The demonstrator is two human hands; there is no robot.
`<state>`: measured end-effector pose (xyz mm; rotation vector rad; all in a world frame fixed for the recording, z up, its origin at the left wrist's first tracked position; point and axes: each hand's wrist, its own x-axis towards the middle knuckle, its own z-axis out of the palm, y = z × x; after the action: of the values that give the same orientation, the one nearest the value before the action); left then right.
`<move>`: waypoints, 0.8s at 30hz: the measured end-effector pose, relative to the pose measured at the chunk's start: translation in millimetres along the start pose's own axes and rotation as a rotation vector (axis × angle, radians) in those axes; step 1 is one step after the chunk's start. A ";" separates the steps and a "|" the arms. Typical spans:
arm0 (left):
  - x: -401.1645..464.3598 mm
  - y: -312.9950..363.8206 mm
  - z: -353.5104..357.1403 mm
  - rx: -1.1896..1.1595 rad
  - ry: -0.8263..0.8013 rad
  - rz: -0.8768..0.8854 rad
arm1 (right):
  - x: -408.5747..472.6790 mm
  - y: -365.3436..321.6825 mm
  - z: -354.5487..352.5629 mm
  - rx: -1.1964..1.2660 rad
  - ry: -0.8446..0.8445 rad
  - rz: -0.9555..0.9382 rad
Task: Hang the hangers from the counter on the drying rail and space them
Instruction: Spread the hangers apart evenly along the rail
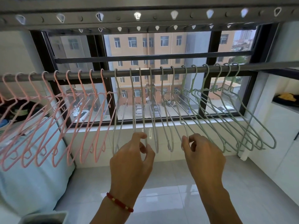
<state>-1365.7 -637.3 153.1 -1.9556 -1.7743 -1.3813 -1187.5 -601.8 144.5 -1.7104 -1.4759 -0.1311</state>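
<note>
Window-side drying rail [123,73] carries all visible hangers: pink hangers [53,110] toward its left end, pale green hangers [210,107] toward its right. Left hand [131,160] and right hand [202,156] each pinch a green hanger's lower end. Hanging appears complete; spacing remains.

Grey drying rail [145,72] runs level across the window, carrying all the hangers by their hooks. Pink hangers [68,113] on the left stretch, evenly set, tilted alike — pale grey hangers [142,101] at the middle, green hangers [226,102] to the right, the last few hooks bunched close.
</note>
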 end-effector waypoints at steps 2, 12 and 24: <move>-0.7 -0.2 -0.4 -0.001 0.002 0.003 | -0.2 0.3 0.0 0.008 -0.012 0.006; -2.0 -1.2 1.3 -0.012 0.003 0.000 | -0.8 2.1 3.3 0.019 -0.036 0.014; -1.4 0.4 5.3 -0.007 -0.015 -0.004 | -1.1 10.1 1.1 0.075 -0.005 -0.004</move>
<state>-1362.5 -634.9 149.4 -1.9717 -1.7839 -1.3792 -1179.7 -601.3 137.9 -1.6486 -1.4700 -0.0732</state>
